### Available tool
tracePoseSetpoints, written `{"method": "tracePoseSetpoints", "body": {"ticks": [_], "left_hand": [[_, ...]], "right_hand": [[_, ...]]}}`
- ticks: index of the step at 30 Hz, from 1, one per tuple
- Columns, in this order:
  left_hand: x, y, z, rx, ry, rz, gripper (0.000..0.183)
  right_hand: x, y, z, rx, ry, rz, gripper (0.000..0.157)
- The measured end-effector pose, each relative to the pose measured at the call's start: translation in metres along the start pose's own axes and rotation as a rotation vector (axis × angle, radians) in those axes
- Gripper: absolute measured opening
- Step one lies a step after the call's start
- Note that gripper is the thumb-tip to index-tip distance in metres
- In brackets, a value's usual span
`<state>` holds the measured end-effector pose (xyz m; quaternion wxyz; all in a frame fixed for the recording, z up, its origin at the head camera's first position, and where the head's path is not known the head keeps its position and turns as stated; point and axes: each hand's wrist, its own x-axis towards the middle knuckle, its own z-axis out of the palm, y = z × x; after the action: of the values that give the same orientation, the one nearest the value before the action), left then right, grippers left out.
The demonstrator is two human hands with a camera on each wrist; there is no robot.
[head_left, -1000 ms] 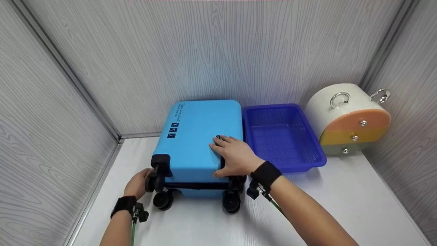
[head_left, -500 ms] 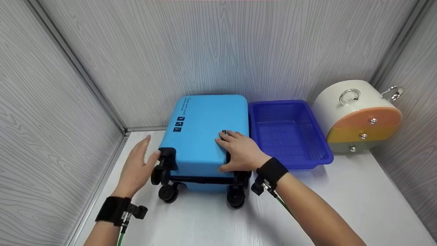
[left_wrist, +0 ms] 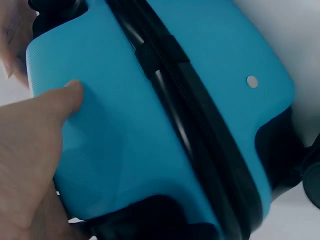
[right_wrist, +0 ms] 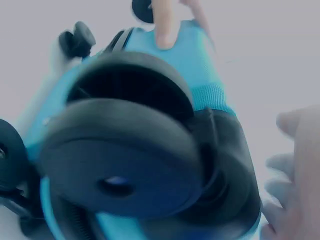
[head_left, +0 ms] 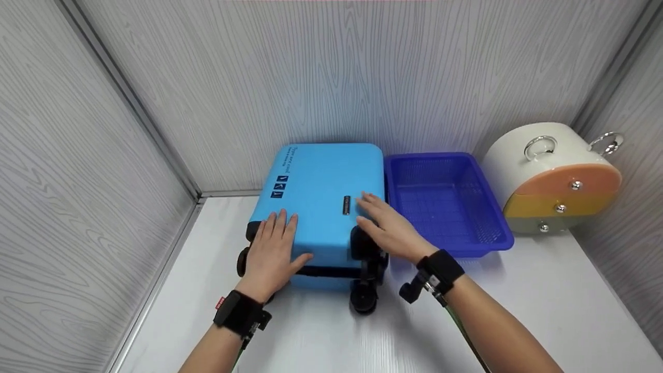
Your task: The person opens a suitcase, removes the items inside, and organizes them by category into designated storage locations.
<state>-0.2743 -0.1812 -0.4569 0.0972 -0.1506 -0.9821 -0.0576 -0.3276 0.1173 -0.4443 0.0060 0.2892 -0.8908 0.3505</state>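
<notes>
A light blue hard-shell suitcase (head_left: 321, 176) lies flat with its wheeled end toward me. My left hand (head_left: 272, 256) rests on its near left corner, fingers straight, with the thumb (left_wrist: 70, 97) against the near end. It covers most of the left wheels. By the near right corner my right hand (head_left: 388, 228) has its fingers extended over the shell's edge; I cannot tell whether they touch. Below that hand a black caster wheel (head_left: 363, 297) shows, also large and blurred in the right wrist view. A black zipped band (left_wrist: 175, 105) crosses the near end.
To the right of the suitcase stands a purple-blue plastic basket (head_left: 481, 251). Beyond it is a cream rounded box (head_left: 510, 168) with orange, yellow and green drawers and metal rings. Wood-grain panels (head_left: 331, 77) enclose the white table (head_left: 528, 300).
My left hand has left the suitcase's left side, risen and come down on its near left corner. My right hand has shifted right, off the top, uncovering a small black label. The view has shifted slightly.
</notes>
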Motion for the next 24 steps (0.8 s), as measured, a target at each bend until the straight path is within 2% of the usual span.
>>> {"method": "tracePoseSetpoints", "body": {"ticks": [4, 7, 14, 17, 24], "left_hand": [[-0.001, 0.001, 0.004, 0.003, 0.033, 0.009, 0.093], [-0.003, 0.001, 0.007, 0.003, 0.063, 0.017, 0.092], [-0.005, 0.001, 0.012, 0.012, 0.098, 0.036, 0.090], [-0.003, 0.001, 0.011, 0.011, 0.099, 0.034, 0.089], [-0.005, -0.003, 0.009, -0.022, 0.095, 0.020, 0.089]], "right_hand": [[-0.020, 0.016, 0.003, 0.132, 0.135, 0.156, 0.066], [-0.030, 0.021, 0.010, 0.247, 0.153, 0.258, 0.070], [-0.035, 0.016, 0.024, 0.520, 0.167, 0.412, 0.077], [-0.035, 0.013, 0.027, 0.625, 0.180, 0.459, 0.076], [-0.031, 0.008, 0.030, 0.831, 0.170, 0.486, 0.069]]}}
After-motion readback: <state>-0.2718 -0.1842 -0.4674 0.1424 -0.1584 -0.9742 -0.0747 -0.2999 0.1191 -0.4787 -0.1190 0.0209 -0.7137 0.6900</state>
